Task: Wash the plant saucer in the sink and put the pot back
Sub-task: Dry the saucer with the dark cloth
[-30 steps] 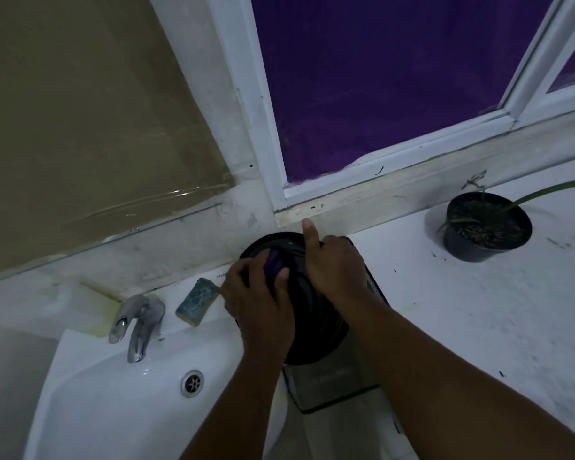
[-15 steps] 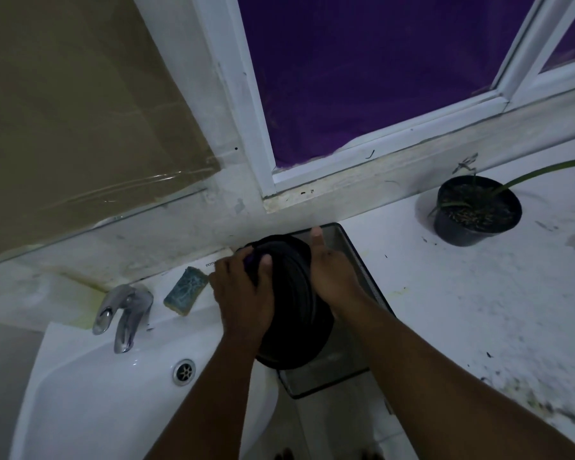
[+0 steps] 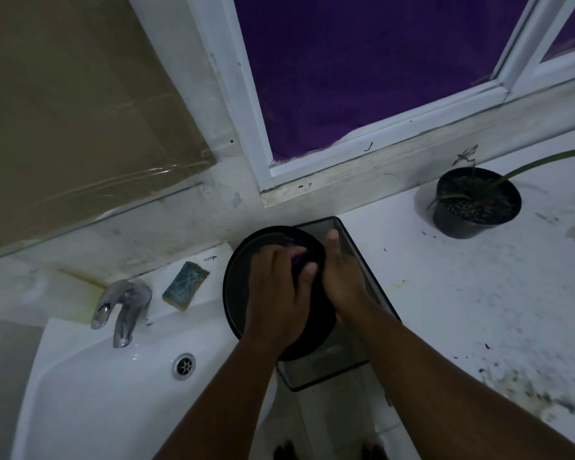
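Observation:
The round black plant saucer [image 3: 238, 290] is tilted up between the sink and a mesh bin, its inner face turned left. My left hand [image 3: 276, 293] lies across that face and presses a small purple cloth [image 3: 297, 258] against it with curled fingers. My right hand [image 3: 341, 277] holds the saucer's right rim, thumb pointing up along the edge. The black plant pot [image 3: 475, 207], with soil and a long green leaf, stands on the white counter at the far right, well apart from both hands.
A white sink [image 3: 90, 386] with a chrome tap [image 3: 122, 307] and drain [image 3: 184, 365] fills the lower left. A green-yellow sponge [image 3: 185, 285] lies on its rim. A dark mesh bin [image 3: 362, 280] stands behind the saucer. The counter [image 3: 478, 310] shows soil specks.
The saucer has turned so its face shows more to the left. My left hand has slid up and right across it with the purple cloth. My view has shifted slightly.

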